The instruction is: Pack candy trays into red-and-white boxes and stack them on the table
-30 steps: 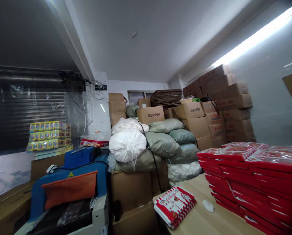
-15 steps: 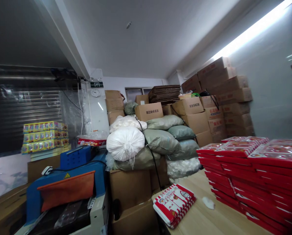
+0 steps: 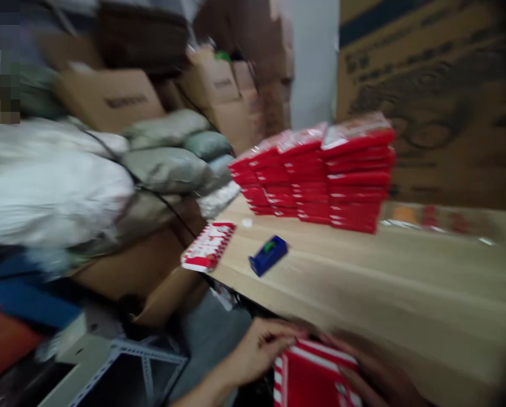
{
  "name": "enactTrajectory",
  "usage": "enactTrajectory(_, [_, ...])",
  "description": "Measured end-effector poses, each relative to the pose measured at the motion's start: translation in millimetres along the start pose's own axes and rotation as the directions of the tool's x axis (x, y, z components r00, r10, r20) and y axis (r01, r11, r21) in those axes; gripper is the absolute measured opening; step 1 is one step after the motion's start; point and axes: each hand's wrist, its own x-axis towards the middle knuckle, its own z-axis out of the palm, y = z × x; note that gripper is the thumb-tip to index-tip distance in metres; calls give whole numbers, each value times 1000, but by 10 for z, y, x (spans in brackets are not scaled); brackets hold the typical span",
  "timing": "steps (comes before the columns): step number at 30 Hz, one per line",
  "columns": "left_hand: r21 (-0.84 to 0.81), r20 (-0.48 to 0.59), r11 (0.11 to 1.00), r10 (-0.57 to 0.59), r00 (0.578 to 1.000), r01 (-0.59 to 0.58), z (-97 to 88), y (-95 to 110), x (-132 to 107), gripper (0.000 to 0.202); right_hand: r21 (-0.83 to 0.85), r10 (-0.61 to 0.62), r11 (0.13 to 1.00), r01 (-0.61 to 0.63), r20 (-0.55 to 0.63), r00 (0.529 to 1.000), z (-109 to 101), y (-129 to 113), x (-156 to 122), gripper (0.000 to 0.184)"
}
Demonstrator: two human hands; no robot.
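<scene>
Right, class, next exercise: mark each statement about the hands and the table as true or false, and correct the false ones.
1. The left hand and right hand are both on one red-and-white packet. True.
2. The right hand is touching the blue tape dispenser. False: it is on the packet.
3. The dispenser lies on the wooden table. True.
4. The big stack of red boxes stands on the floor. False: it stands on the table.

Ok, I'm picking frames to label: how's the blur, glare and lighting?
Head view: blur smears the white sack and lettering on the box; left hand and right hand look soft. Head view: glare whitens tops of the red stack; right edge falls dark.
</scene>
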Motion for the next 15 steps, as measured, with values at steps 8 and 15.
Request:
enactTrajectory(8, [240,47,970,-34,998,22,-121,-137,368,33,390,152,892,-230,219,964,-185,-127,-147,42])
enactTrajectory(15, [203,118,979,-9,993,-16,-149,-307,538,28,559,276,758,-337,194,941,-65,-55,-162,41])
